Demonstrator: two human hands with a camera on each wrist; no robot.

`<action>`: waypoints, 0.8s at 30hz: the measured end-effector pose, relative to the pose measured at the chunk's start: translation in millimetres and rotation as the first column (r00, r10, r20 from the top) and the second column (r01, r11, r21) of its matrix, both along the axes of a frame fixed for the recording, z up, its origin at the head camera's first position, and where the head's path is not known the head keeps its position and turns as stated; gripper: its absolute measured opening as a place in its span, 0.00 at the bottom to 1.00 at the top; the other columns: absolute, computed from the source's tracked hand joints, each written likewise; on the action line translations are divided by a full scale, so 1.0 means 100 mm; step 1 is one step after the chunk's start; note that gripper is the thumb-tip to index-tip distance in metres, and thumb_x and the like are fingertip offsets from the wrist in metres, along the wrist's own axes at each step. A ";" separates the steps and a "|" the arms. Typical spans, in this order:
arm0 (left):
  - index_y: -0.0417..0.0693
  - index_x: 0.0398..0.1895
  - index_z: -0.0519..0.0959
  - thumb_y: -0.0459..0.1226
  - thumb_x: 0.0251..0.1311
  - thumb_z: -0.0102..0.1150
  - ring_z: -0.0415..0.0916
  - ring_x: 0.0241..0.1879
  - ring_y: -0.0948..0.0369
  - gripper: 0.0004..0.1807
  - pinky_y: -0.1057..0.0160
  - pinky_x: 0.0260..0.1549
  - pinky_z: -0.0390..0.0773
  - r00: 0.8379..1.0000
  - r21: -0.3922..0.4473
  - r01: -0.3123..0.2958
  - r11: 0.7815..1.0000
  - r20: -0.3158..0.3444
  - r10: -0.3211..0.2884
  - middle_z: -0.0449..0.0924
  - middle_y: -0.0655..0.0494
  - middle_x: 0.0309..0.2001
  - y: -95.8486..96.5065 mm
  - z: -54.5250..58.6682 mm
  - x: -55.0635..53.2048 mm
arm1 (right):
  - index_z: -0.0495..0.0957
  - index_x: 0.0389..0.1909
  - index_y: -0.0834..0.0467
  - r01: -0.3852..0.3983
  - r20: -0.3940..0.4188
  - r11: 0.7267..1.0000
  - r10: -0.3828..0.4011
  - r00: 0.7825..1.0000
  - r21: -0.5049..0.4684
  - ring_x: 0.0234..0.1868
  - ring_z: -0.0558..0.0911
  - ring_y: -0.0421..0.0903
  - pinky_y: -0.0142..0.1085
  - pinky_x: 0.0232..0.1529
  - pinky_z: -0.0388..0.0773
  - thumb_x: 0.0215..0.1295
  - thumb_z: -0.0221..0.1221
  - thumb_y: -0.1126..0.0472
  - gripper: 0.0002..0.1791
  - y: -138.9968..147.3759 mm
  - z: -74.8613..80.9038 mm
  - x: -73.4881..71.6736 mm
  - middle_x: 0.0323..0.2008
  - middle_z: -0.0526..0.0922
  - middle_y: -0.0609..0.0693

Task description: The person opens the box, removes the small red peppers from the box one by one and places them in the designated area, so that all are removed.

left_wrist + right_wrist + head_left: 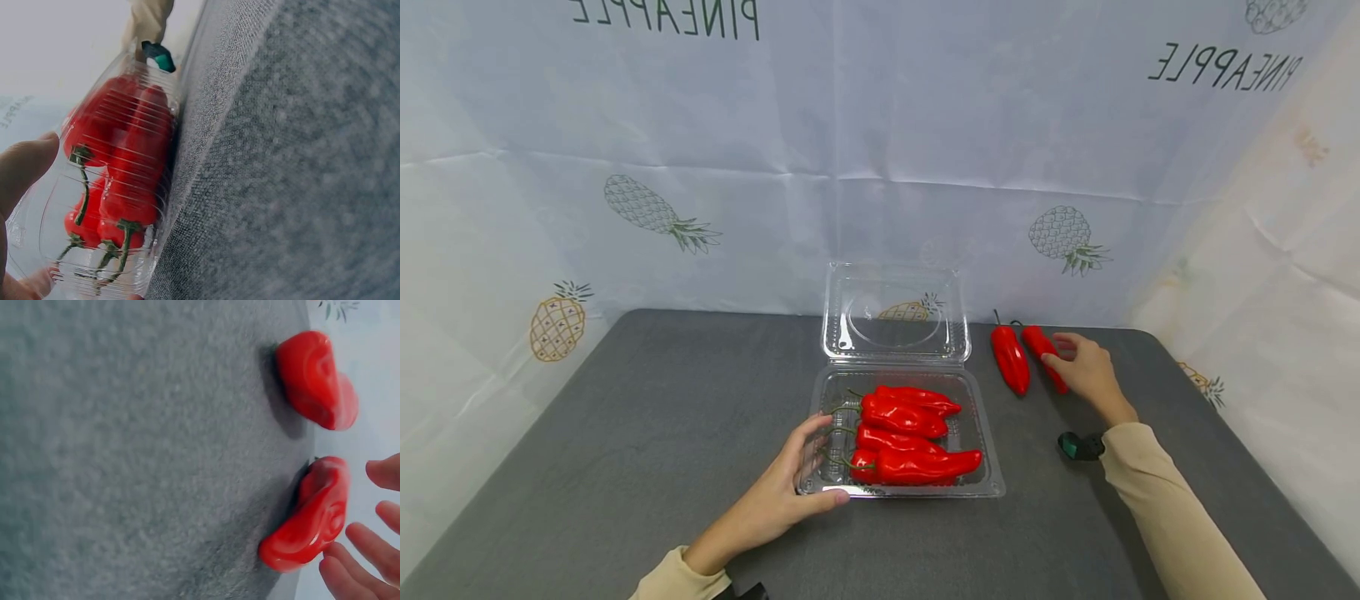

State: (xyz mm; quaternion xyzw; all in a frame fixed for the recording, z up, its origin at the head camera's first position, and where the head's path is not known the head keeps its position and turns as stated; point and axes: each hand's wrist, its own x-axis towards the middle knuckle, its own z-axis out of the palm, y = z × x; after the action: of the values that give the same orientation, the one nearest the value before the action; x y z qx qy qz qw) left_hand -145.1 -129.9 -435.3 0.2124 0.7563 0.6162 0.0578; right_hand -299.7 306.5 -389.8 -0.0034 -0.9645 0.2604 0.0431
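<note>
In the head view, my left hand (778, 492) spreads around the near left corner of a clear hinged plastic container (981, 408). Its thumb lies at the front rim and the fingers along the left side. Several red peppers (910, 465) with green stems lie inside, also visible through the clear wall in the left wrist view. At the right, my right hand (1086, 371) hovers over a red pepper (1041, 346) on the table. Its fingers (369, 547) are spread beside that pepper, and one fingertip looks close to or touching it. Another red pepper (1010, 360) lies just left.
The container's clear lid (958, 321) stands raised at the back. A dark grey cloth (715, 400) covers the table, and a pineapple-print curtain (880, 142) hangs behind and at both sides. A dark green-faced device (1078, 446) sits by the right cuff.
</note>
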 end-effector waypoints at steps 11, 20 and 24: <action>0.44 0.75 0.50 0.37 0.57 0.70 0.52 0.74 0.34 0.48 0.43 0.70 0.58 1.000 -0.006 0.002 1.000 0.006 -0.002 0.48 0.38 0.76 0.00 0.01 0.00 | 0.66 0.67 0.69 -0.064 -0.112 0.997 0.058 0.992 -0.047 0.57 0.78 0.70 0.61 0.54 0.80 0.71 0.58 0.57 0.29 -0.11 0.11 0.21 0.61 0.74 0.72; 0.44 0.75 0.51 0.37 0.57 0.70 0.52 0.74 0.34 0.48 0.42 0.69 0.59 1.000 -0.011 -0.001 1.000 0.000 0.001 0.48 0.38 0.76 0.00 0.01 -0.01 | 0.68 0.67 0.66 -0.113 -0.144 0.988 0.098 0.985 -0.100 0.56 0.79 0.69 0.61 0.55 0.80 0.71 0.59 0.56 0.29 -0.25 0.18 0.39 0.60 0.76 0.69; 0.43 0.74 0.50 0.38 0.57 0.70 0.53 0.74 0.35 0.48 0.42 0.70 0.59 1.000 -0.018 -0.004 1.000 0.002 0.004 0.48 0.38 0.76 0.00 0.01 -0.01 | 0.69 0.66 0.65 -0.133 -0.147 0.983 0.113 0.983 -0.128 0.56 0.79 0.68 0.60 0.54 0.81 0.70 0.60 0.56 0.28 -0.31 0.20 0.45 0.61 0.76 0.68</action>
State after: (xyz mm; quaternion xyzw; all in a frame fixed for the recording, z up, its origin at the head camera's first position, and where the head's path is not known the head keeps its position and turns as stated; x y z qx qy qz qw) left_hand -146.0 -129.4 -434.5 0.2096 0.7623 0.6095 0.0590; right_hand -254.8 275.7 -369.5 0.0716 -0.9372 0.3282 0.0939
